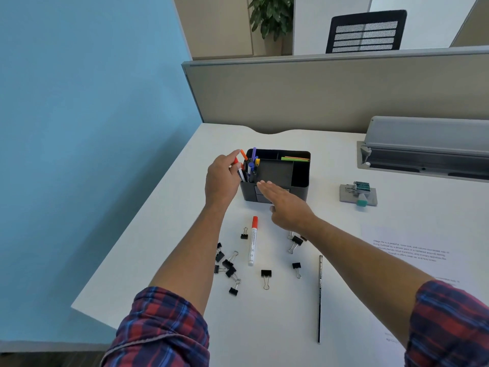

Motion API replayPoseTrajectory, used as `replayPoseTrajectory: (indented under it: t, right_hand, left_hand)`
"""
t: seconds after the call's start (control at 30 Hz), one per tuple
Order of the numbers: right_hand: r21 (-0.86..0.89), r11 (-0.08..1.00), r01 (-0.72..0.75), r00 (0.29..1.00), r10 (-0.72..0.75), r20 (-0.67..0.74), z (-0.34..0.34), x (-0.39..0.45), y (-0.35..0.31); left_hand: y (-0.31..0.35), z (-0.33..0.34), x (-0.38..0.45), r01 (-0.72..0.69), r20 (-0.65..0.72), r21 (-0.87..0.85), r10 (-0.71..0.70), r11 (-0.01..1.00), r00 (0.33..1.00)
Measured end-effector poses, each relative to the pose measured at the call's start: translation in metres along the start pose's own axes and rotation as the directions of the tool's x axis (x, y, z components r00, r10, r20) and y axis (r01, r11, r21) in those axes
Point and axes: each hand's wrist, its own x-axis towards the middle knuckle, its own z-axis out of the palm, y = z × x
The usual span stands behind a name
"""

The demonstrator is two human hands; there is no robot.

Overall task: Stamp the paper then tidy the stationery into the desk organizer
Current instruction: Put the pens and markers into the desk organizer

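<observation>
Left hand [221, 180]: pinches orange-capped pen [239, 160] at black plastic desk organizer [300, 172].
Right hand [284, 205]: flat, released, before organizer.
Handling: pen probably light, stiff; grip mid-barrel.

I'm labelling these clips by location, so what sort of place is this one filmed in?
Most likely an office cubicle. A grey partition panel backs the white desk, a mesh-backed office chair shows beyond it, and a black desk organizer sits among binder clips and a printed paper.
</observation>
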Motion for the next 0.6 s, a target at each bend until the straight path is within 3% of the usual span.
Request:
replayPoseTrajectory:
  t: [0.13,0.4,0.6]
  right_hand:
    - [-0.005,1.000,0.007,1.000,-0.007,0.012,-0.002,-0.002,0.001]
    - [-0.114,0.991,0.066,0.998,-0.066,0.002,0.021,-0.012,0.003]
    - [-0.158,0.967,0.200,0.973,-0.177,0.148,0.048,-0.029,0.001]
  left_hand:
    - [-0.005,0.008,-0.005,0.022,0.073,0.055,-0.026,0.998,0.997]
    - [-0.008,0.011,-0.011,0.062,0.076,0.040,-0.065,0.997,0.995]
    - [-0.013,0.016,-0.018,-0.022,0.245,0.162,-0.019,0.987,0.969]
